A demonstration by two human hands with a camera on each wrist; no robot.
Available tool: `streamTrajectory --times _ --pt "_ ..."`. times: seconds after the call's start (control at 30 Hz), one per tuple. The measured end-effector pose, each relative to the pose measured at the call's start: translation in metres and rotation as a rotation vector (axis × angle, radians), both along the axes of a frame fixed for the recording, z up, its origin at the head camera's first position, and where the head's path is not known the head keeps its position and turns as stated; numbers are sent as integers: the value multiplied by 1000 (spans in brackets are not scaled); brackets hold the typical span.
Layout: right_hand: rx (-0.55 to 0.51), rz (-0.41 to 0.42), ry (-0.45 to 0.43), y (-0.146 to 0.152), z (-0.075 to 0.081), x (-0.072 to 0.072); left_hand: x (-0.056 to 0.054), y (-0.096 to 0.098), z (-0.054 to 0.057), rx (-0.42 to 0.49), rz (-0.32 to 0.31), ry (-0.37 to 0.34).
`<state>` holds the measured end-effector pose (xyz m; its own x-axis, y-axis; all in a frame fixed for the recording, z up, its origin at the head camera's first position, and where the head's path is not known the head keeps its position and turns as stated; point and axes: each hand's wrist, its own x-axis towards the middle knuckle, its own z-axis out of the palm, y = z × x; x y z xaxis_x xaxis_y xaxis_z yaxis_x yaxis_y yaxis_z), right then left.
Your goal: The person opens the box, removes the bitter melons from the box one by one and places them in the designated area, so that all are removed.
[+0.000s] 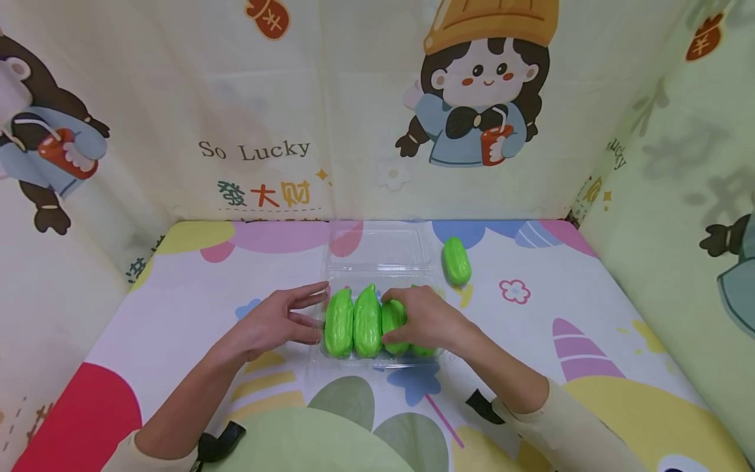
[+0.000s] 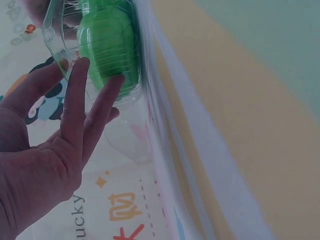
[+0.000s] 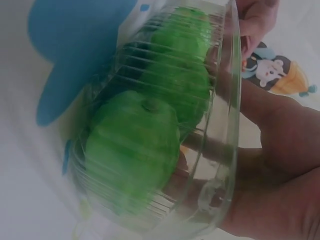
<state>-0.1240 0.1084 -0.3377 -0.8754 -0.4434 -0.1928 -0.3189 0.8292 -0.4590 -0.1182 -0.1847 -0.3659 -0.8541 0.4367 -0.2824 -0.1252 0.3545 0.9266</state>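
A clear plastic clamshell box [image 1: 383,269] lies with its lid folded back. Inside stand several glossy green gourds in a row, among them a left one [image 1: 339,324] and a second one [image 1: 367,322]. My right hand [image 1: 427,316] reaches into the box and grips the third gourd [image 1: 392,317] between thumb and fingers. It partly covers that one and the rightmost gourd [image 1: 423,352]. My left hand [image 1: 289,318] is at the box's left side, fingers extended. In the left wrist view its fingertips [image 2: 119,80] touch the clear wall.
Another green gourd [image 1: 457,262] lies on the table, right of the open lid [image 1: 380,246]. A printed cloth [image 1: 519,341] covers the table. Patterned curtains [image 1: 366,118] enclose the back and both sides.
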Motion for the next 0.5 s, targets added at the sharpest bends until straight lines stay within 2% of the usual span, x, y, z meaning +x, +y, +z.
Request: streamTrajectory --times 0.33,0.5 --pt "-4 -20 21 -3 -2 1 0 -1 -1 -7 1 8" --pt "-23 -44 4 -1 -1 1 -1 -1 -2 -7 -1 7"
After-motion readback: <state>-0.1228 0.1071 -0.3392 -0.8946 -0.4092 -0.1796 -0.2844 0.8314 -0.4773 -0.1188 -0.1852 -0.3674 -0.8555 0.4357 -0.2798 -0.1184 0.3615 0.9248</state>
